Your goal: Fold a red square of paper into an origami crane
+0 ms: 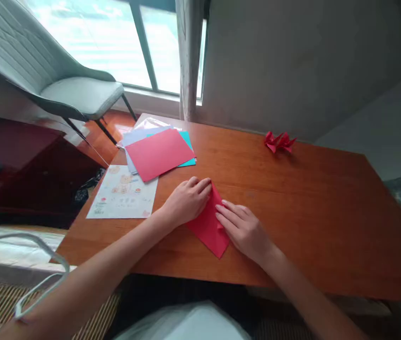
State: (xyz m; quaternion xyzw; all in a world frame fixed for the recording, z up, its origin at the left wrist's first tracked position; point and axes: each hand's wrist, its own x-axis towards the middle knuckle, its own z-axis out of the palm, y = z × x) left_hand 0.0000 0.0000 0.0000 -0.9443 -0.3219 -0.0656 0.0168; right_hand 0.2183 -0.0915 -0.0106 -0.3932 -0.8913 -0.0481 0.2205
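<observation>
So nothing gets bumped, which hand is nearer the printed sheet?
Left. The left hand is right of the printed sheet; the right hand is farther right.

I'm seeing both forearms (115,260) slanting inward, the left hand (190,199) bending its fingers, the right hand (245,231) holding its fingers straighter.

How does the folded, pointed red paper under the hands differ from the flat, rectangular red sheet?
The folded, pointed red paper shows creases; the flat, rectangular red paper sheet shows no fold. Left hand and right hand touch the folded paper; neither touches the sheet. The folded paper lies on the brown wooden table, the sheet on other papers. Both are red.
</observation>
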